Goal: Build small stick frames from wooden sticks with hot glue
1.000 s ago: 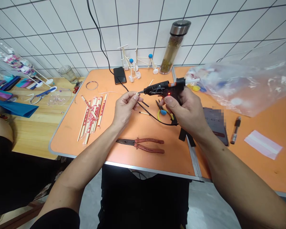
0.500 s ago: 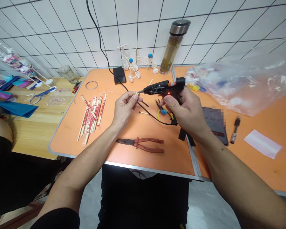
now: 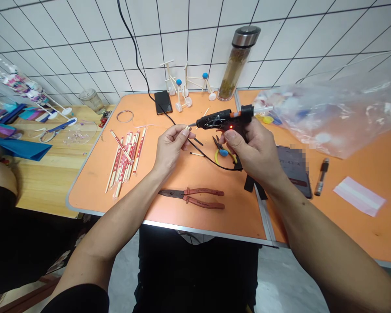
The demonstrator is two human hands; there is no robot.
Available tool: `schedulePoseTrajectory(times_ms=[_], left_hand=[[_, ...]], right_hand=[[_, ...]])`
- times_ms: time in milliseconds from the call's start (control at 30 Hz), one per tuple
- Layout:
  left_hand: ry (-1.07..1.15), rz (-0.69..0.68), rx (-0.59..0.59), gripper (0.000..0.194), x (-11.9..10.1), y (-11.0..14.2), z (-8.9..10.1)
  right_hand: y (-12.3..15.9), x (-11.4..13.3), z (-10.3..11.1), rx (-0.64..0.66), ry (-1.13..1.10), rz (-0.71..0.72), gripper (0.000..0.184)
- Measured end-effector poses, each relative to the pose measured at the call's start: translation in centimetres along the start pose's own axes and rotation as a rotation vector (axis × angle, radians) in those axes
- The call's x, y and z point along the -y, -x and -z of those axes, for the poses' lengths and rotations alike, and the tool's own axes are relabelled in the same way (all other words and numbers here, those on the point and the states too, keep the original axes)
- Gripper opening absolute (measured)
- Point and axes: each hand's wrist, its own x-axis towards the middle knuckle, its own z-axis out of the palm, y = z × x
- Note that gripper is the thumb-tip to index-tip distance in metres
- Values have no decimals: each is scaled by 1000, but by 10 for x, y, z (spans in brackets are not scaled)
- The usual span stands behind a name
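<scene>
My right hand (image 3: 252, 141) is wrapped round the handle of a black hot glue gun (image 3: 218, 120), whose small red light glows. A clear glue stick (image 3: 263, 108) pokes out of its back end. The gun's nozzle reaches the fingertips of my left hand (image 3: 172, 143). Those fingers pinch a small pale piece, seemingly a short bit of wooden stick (image 3: 188, 128), mostly hidden by them. Below the gun lie small yellow-handled pliers (image 3: 226, 158) and a short stick with a dark tip (image 3: 197, 154). Nearer me rest red-handled pliers (image 3: 195, 198).
Wrapped chopsticks (image 3: 125, 158) lie to the left. Stick models with blue balls (image 3: 185, 84), a phone (image 3: 163, 103) and a tall bottle (image 3: 237, 65) stand or lie behind. On the right are a plastic bag (image 3: 339, 117), a second phone (image 3: 293, 171) and a pen (image 3: 321, 177). The gun's black cord (image 3: 140, 65) crosses the table.
Almost nothing differs. The small piece in my left fingertips seems slightly turned at the nozzle; both hands keep their places.
</scene>
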Motion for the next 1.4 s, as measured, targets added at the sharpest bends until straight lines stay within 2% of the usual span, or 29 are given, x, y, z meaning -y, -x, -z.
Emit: schedulePoseTrajectory(times_ms=[300, 600, 833, 1400], left_hand=[[12, 20, -7, 18, -1, 0, -1], [30, -11, 15, 27, 3, -1, 1], [16, -1, 4, 25, 3, -2, 1], [31, -2, 7, 25, 2, -2, 1]], right_hand=[[0, -3, 2, -7, 44, 19, 44], [-1, -8, 1, -8, 120, 83, 48], [-1, -10, 2, -7, 150, 107, 46], [-1, -10, 2, -9, 185, 96, 55]])
